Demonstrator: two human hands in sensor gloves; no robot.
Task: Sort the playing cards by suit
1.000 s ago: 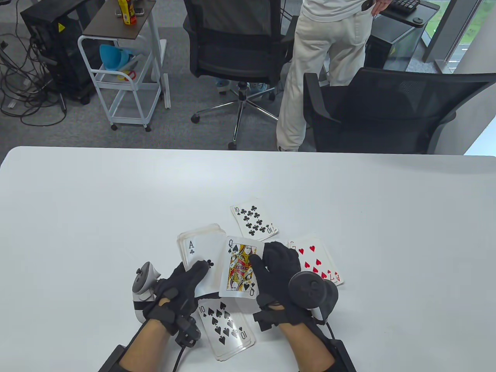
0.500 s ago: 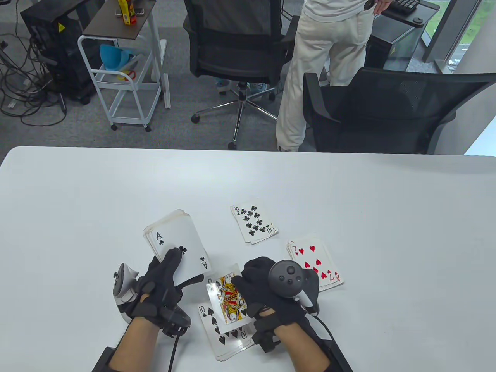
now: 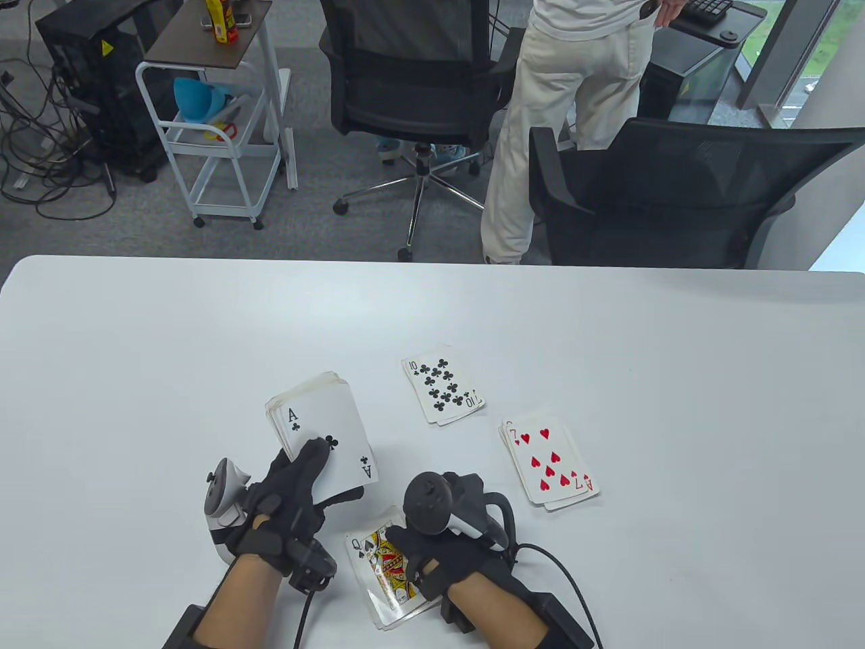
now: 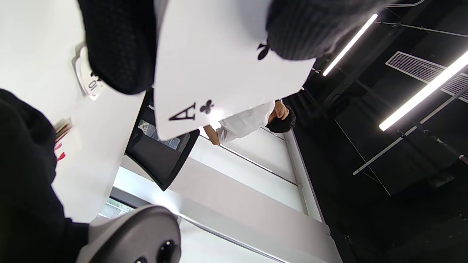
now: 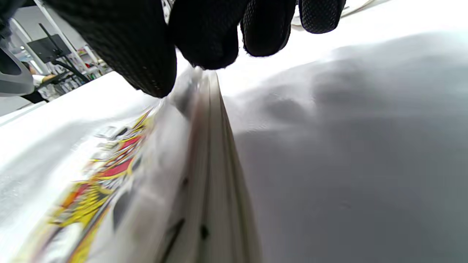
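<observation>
1. Far left, beyond the table: a white wheeled cart and a black box with cables. Two black mesh chairs and a standing person sat further right, none blocking the cards.
2. Left hand gripped the deck, ace of clubs on top, thumb curled over its face, fingers under it.
3. Spade pile lay nearest, queen of spades on top. Right hand covered its right side, fingertips pressed down at the pile's edge; pinching or just pressing, cannot tell.
4. Club pile lay further off, ten on top.
5. Heart pile at right, seven on top.
6. Count: three table piles, one held deck. Cards glossy, rectangular, with yellowed edges; table matte white.
</observation>
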